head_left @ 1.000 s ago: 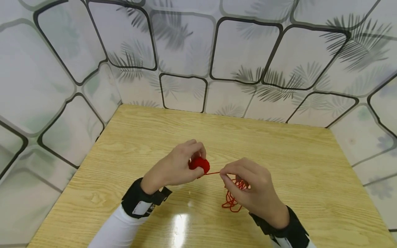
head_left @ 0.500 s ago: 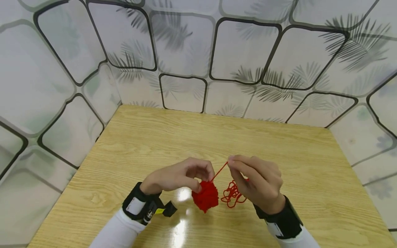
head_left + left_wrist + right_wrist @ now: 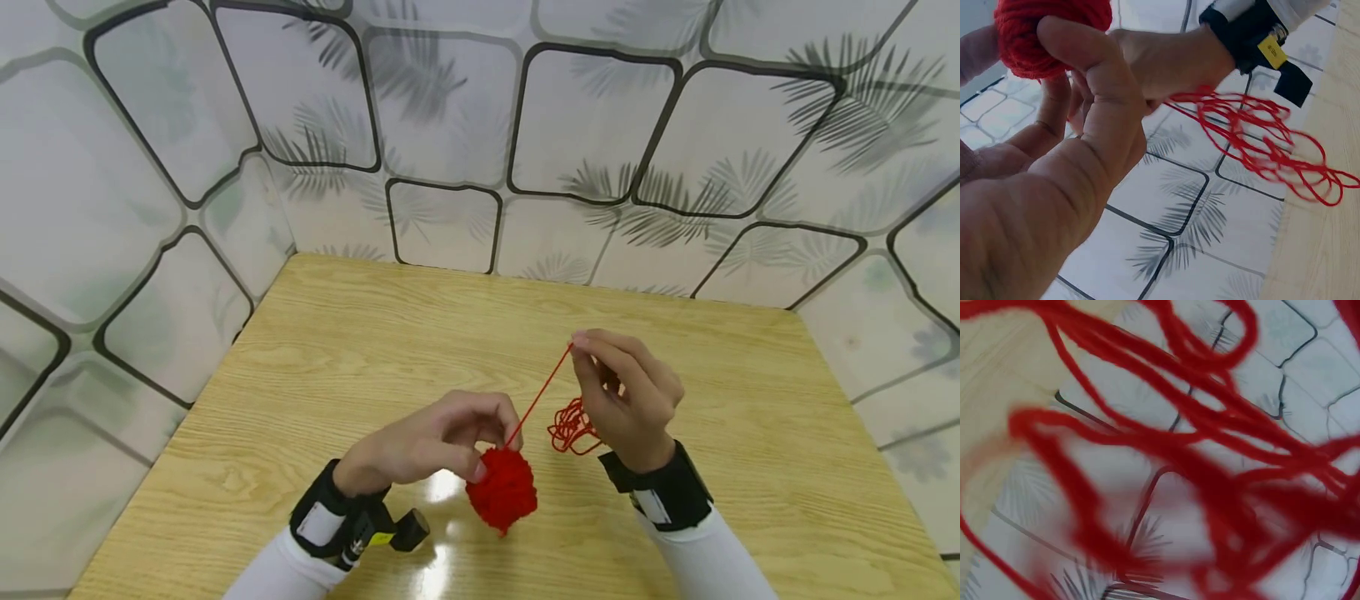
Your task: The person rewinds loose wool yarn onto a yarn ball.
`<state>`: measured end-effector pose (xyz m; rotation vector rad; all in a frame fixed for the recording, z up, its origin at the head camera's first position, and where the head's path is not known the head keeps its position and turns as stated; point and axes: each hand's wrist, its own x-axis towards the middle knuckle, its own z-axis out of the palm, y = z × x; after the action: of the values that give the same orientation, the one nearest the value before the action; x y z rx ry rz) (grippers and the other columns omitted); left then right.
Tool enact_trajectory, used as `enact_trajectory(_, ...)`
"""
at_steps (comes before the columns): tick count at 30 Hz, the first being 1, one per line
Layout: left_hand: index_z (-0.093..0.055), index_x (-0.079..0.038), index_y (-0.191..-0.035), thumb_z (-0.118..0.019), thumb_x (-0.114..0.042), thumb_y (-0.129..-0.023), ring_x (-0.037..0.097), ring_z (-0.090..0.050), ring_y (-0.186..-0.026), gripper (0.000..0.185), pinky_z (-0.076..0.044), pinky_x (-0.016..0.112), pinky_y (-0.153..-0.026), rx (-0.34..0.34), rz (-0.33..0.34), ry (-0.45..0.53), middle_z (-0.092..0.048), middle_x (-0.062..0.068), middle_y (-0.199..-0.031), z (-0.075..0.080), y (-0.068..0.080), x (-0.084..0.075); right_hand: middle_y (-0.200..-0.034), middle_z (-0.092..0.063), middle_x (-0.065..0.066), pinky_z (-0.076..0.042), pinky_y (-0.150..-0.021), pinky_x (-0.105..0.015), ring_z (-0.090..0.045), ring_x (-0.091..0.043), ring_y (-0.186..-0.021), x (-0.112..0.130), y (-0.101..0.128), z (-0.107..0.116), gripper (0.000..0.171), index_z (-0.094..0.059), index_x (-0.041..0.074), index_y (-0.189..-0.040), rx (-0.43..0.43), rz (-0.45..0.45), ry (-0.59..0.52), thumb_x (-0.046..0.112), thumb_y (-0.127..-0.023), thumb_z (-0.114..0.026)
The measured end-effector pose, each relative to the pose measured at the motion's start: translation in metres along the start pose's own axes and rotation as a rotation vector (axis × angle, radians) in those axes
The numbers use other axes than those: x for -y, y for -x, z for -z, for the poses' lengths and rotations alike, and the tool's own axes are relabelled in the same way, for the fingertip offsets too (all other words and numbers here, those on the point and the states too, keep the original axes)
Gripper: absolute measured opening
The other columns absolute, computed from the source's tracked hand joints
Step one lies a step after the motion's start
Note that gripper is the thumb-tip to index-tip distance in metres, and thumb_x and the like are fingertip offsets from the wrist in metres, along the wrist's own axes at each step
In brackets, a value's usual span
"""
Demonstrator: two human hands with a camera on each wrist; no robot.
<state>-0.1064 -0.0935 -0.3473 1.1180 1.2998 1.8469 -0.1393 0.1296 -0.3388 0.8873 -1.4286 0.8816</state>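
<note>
My left hand [image 3: 435, 437] half-curls round the ball [image 3: 507, 492], my right hand [image 3: 632, 396] pinches the strand [image 3: 539, 396]; tugging hard could knot the loops [image 3: 573, 427].

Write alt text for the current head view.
A person's left hand holds a red yarn ball while the right hand pinches its strand, drawn straight between them. Loose red loops show beside the right hand, over a wood-grain table.
</note>
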Motion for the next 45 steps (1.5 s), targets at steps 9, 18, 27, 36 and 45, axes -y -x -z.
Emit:
enact_trajectory(9, -0.047, 0.01, -0.102, -0.058, -0.003, -0.085, 0.016, -0.051, -0.096, 0.024, -0.052, 0.024, -0.078, -0.207, -0.359, -0.049, -0.053, 0.003, -0.105, -0.015, -0.005, 0.001, -0.079, -0.067, -0.014, -0.034, -0.045, -0.022, -0.04, -0.01, -0.051, -0.006, 0.03, 0.003, 0.014, -0.072, -0.009, -0.095, 0.165, -0.513, -0.264, 0.004, -0.093, -0.072)
enact_trajectory(18, -0.048, 0.013, -0.1, -0.065, -0.011, -0.094, 0.022, -0.054, -0.093, 0.03, -0.057, 0.03, -0.075, -0.481, -0.778, -0.362, -0.054, 0.014, -0.101, -0.016, -0.02, 0.001, -0.09, -0.07, -0.006, -0.047, -0.06, -0.02, -0.052, -0.011, -0.066, 0.014, 0.027, 0.014, 0.014, -0.073, 0.005, -0.108, 0.513, -1.455, -0.803, 0.005, -0.099, -0.063)
enact_trajectory(27, -0.059, 0.005, -0.096, -0.055, -0.004, -0.082, 0.028, -0.054, -0.079, 0.017, -0.053, 0.03, -0.062, -0.692, -0.965, -1.188, -0.054, 0.02, -0.095, -0.004, -0.028, 0.0, -0.079, -0.063, 0.002, -0.031, -0.054, -0.022, -0.042, -0.009, -0.058, 0.03, 0.022, 0.014, 0.017, -0.075, 0.01, -0.103, 0.631, -1.652, -1.057, 0.008, -0.101, -0.058)
enact_trajectory(36, -0.067, 0.002, -0.104, -0.054, -0.002, -0.079, 0.026, -0.052, -0.078, 0.029, -0.051, 0.031, -0.062, -0.708, -0.812, -1.418, -0.053, 0.018, -0.095, 0.012, -0.019, 0.005, -0.077, -0.061, -0.002, -0.03, -0.05, -0.026, -0.041, -0.014, -0.057, 0.044, 0.008, 0.025, 0.013, -0.07, -0.002, -0.105, 0.68, -1.482, -0.867, 0.007, -0.097, -0.068)
enact_trajectory(45, -0.068, -0.004, -0.106, -0.064, -0.002, -0.08, 0.018, -0.056, -0.081, 0.027, -0.054, 0.03, -0.064, -0.688, -0.33, -1.16, -0.054, 0.01, -0.099, 0.013, -0.007, 0.007, -0.094, -0.071, -0.01, -0.057, -0.063, -0.029, -0.062, -0.02, -0.076, 0.047, -0.018, 0.032, 0.012, -0.074, 0.006, -0.102, 0.638, -1.085, -0.461, 0.001, -0.091, -0.073)
